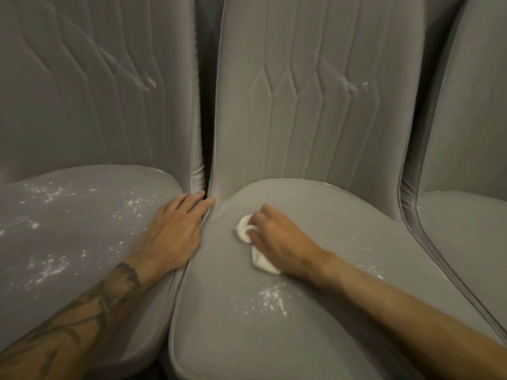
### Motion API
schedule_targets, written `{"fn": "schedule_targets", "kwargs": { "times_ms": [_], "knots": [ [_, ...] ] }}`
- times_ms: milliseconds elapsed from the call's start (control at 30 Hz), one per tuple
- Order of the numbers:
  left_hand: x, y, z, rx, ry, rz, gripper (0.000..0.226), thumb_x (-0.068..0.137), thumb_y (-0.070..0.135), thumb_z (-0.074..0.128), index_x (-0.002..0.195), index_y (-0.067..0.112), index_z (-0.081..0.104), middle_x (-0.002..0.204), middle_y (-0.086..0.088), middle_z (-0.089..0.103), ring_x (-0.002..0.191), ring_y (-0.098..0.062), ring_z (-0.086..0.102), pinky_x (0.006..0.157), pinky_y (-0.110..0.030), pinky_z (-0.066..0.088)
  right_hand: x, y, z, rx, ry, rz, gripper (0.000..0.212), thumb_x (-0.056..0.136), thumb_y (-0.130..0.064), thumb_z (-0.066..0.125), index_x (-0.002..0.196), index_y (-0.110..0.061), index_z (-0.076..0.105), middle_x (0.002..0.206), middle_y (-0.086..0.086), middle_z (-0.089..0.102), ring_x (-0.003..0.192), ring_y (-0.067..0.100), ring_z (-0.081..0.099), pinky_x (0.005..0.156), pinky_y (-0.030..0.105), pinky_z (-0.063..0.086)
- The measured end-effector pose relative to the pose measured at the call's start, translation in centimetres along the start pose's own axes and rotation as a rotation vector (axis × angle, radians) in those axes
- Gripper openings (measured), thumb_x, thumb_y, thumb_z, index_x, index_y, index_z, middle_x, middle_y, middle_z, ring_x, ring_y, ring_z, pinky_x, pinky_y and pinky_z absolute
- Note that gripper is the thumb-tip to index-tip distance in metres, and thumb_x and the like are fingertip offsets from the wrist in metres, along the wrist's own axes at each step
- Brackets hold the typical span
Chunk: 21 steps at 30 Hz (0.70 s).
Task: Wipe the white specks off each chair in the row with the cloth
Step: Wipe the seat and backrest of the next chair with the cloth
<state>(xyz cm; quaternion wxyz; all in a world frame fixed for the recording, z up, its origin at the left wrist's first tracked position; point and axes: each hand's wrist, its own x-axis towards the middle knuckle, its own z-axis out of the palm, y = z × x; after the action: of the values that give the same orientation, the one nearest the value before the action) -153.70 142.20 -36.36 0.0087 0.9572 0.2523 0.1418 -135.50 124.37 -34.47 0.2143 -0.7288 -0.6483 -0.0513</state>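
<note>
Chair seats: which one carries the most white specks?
The left seat, under the left hand: specks scattered all over. The middle seat has only small patches; the right seat hardly any.

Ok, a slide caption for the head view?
Right hand holds cloth on middle seat; left hand rests on neighbouring seat.

text: none legible | labels, brands: none | numbers, signs: none

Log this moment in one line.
right hand holds cloth on middle seat | left hand rests on left seat | white specks on both seats
</note>
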Motion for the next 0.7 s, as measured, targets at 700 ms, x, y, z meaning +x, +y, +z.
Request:
{"fn": "schedule_targets", "kwargs": {
  "times_ms": [700],
  "knots": [
    [0.0, -0.3, 0.0, 0.039, 0.012, 0.035, 0.056, 0.101, 0.034, 0.026, 0.15, 0.021, 0.049, 0.151, -0.007, 0.052, 0.124, -0.033, 0.054, 0.104, -0.051, 0.049, -3.1, 1.1, -1.3, 0.014, -0.008, 0.129, 0.022, 0.099, -0.026, 0.048, 0.099, -0.006, 0.057, 0.103, 0.015, 0.052, 0.094, 0.033, 0.05, 0.085, 0.039, 0.037]
  ]
}}
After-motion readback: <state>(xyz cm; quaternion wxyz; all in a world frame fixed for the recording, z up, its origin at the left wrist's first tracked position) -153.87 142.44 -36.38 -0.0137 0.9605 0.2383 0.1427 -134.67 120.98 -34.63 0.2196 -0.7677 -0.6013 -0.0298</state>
